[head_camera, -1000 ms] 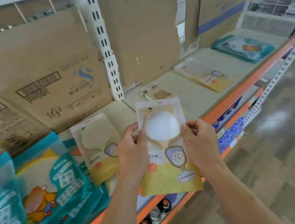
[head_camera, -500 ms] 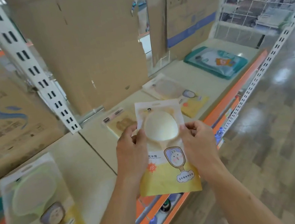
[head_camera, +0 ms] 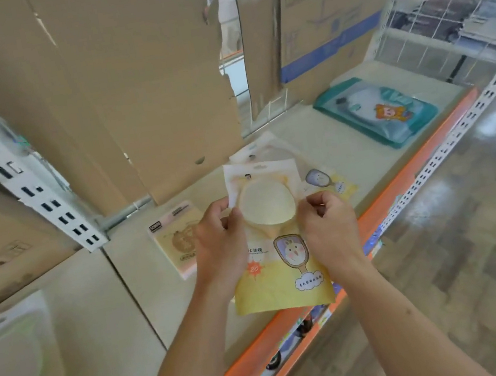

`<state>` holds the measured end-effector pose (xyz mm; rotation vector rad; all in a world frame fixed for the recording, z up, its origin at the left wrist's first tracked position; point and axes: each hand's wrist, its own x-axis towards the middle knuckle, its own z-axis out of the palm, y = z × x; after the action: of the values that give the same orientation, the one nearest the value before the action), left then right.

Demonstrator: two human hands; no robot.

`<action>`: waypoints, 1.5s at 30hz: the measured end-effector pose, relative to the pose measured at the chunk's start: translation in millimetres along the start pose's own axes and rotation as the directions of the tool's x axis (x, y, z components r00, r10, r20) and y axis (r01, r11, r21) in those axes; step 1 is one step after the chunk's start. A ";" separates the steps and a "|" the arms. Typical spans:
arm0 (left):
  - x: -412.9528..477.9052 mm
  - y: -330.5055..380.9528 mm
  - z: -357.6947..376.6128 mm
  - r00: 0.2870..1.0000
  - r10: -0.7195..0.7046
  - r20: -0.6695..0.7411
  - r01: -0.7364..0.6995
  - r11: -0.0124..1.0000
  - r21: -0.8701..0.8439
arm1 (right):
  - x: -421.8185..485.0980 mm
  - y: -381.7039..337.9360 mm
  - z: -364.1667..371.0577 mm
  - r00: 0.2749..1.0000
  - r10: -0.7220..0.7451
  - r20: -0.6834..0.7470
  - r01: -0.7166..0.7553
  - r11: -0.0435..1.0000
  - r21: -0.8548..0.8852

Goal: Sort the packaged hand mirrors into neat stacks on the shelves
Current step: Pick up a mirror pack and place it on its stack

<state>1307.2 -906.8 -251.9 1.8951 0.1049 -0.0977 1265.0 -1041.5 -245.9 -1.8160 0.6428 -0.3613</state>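
Note:
I hold a yellow packaged hand mirror (head_camera: 275, 249) upright over the front of the shelf (head_camera: 325, 148). My left hand (head_camera: 219, 241) grips its left edge and my right hand (head_camera: 328, 226) grips its right edge, thumbs on the front. Just behind it a matching yellow mirror pack (head_camera: 324, 180) lies flat on the shelf, mostly hidden. A teal mirror pack (head_camera: 382, 114) lies at the far right. A pink-and-yellow pack (head_camera: 174, 236) lies to the left, partly behind my left hand. Another yellow-green mirror pack (head_camera: 15, 374) lies at the lower left.
Tall cardboard sheets (head_camera: 140, 84) line the back of the shelf. A white slotted upright (head_camera: 19, 180) divides the bays. The orange shelf lip (head_camera: 403, 181) runs along the front, with a lower shelf of goods (head_camera: 284, 352) beneath. Wood-pattern floor (head_camera: 480, 247) lies on the right.
My view has swung right along the shelf, so the teal packs on the left have left the view. The held mirror pack now sits over the matching yellow pack. My grip is unchanged.

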 end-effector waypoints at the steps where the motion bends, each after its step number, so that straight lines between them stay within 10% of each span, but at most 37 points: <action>1: 1.8 0.9 4.5 1.000 -0.013 0.009 0.013 1.000 0.002 | 5.7 0.9 -2.6 1.000 -0.004 0.003 0.004 1.000 -0.021; 26: 53.1 23.6 123.3 0.959 -0.119 -0.256 0.175 0.963 0.206 | 201.0 20.5 -36.7 0.838 -0.213 0.502 0.394 0.873 -0.288; 45: 58.1 3.2 136.9 0.920 -0.023 -0.392 0.179 0.912 0.368 | 219.1 41.0 -28.9 0.841 -0.108 0.530 0.255 0.943 -0.212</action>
<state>1363.0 -1036.1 -299.7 2.2988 0.4837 0.1961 1415.5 -1202.6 -289.7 -2.1331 0.1425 0.1057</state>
